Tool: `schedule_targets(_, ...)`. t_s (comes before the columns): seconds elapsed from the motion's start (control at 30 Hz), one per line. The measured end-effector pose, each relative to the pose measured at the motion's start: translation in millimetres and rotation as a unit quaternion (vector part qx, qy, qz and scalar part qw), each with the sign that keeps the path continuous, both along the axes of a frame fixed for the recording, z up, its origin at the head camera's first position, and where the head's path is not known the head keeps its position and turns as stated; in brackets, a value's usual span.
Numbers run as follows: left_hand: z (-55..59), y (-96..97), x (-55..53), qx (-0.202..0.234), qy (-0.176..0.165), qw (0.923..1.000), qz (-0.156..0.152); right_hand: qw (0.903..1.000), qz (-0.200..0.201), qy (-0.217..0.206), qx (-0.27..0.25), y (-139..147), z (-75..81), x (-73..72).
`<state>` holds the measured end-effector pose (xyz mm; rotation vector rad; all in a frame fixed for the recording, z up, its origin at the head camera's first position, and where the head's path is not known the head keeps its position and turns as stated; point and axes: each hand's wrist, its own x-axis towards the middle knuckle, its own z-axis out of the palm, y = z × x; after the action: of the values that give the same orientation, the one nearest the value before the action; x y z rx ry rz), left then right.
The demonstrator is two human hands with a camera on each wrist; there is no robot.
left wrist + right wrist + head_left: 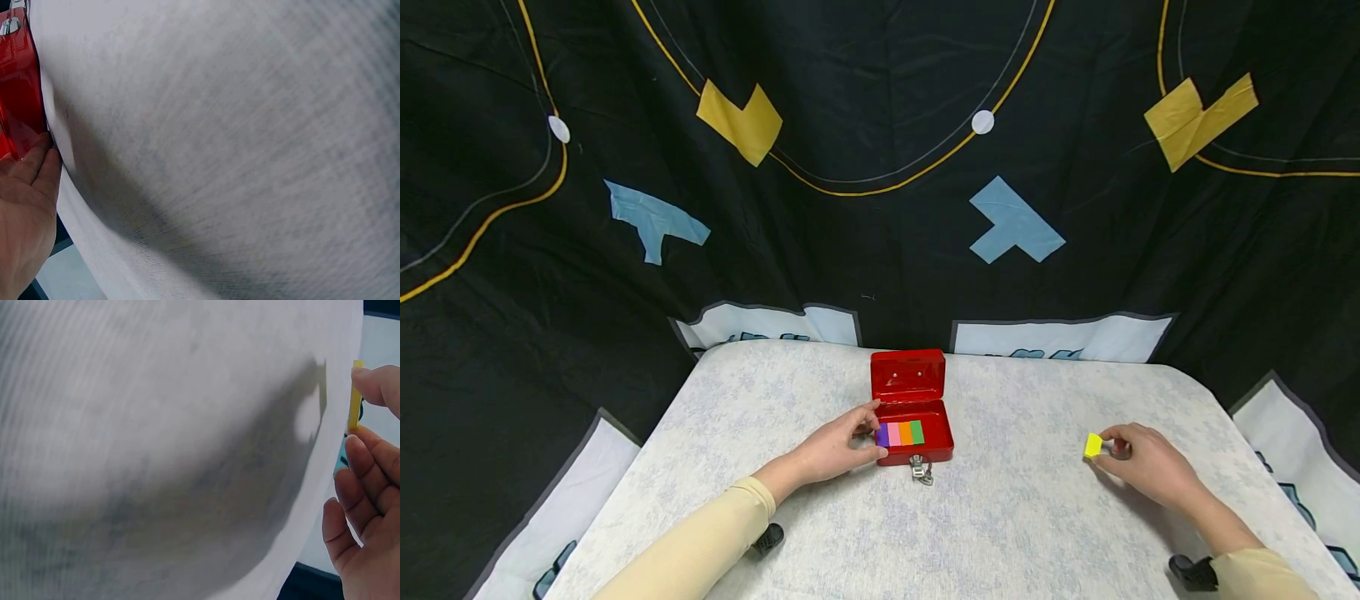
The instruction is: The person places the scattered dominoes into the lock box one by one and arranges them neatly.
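Note:
An open red metal cash box (942, 433) stands on the table with its lid raised. Flat purple, pink, orange and green pieces (906, 433) lie side by side in it, toward the left. My left hand (835, 446) rests at the box's left side, index fingertip near the hinge and thumb by the front left corner. In the left wrist view, extended fingers (39, 164) touch the red wall. Far to the right, my right hand (1153, 467) pinches a thin yellow rectangular piece (1092, 446) between thumb and fingers, held above the table.
A small padlock with keys (921, 471) hangs at the front of the box. Pale patterned cloth covers the table (1000, 517). Behind it hangs a black printed curtain (880, 267). Dark straps with devices sit on the left wrist (767, 539) and right wrist (1192, 573).

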<state>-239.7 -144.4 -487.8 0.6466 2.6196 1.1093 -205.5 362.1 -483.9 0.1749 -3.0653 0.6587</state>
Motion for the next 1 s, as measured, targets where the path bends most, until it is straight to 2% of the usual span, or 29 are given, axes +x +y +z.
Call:
schedule_targets(0.37, -0.7, 0.2, -0.8, -0.007, 0.0, 1.0, 0.004, 0.9995, 0.02, 0.024, -0.009, -19.3, 7.7, -2.4)
schedule_targets(1.0, 0.1, 0.2, -0.3, -0.006, 0.008, 0.9999, 0.001, 0.9987, 0.034, 0.028, -0.024, -55.2, 19.2, -8.0)
